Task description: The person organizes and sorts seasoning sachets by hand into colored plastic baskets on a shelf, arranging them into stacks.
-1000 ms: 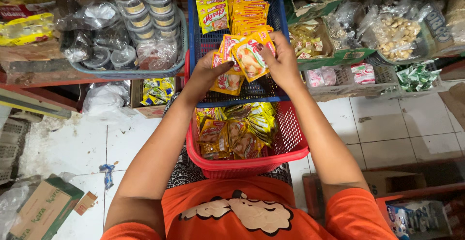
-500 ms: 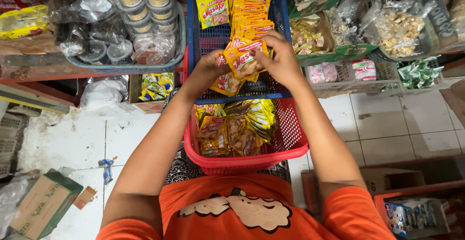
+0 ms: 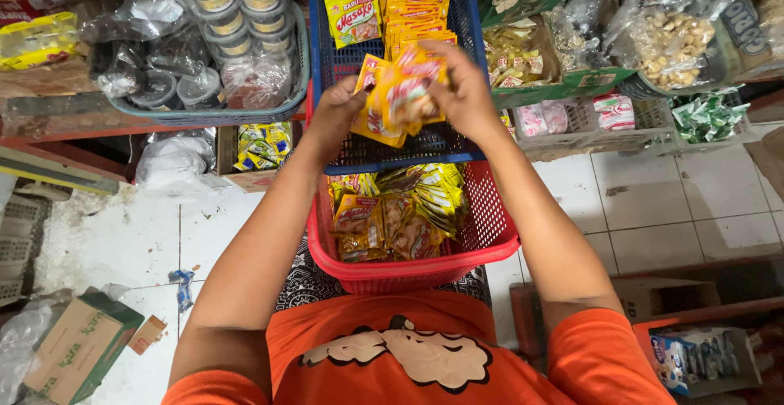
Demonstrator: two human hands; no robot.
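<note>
Left hand (image 3: 336, 113): its fingers are closed around the lower edge of a bundle of yellow-orange sachets (image 3: 398, 96).
Right hand (image 3: 464, 88): its fingers are curled over the top of the same bundle, pinching it.
Sachets: they are between both hands, above the blue basket (image 3: 328, 54), probably held together so that they stay one neat stack.
Blue basket: it holds upright rows of similar sachets.
Red basket (image 3: 490, 233): it is on the lap, with loose sachets inside, close under the hands.

Baskets: 1 blue (image 3: 457, 140) at 12 o'clock, 1 red (image 3: 490, 233) centre, 1 grey (image 3: 204, 115) at 10 o'clock; hands: 2.
</note>
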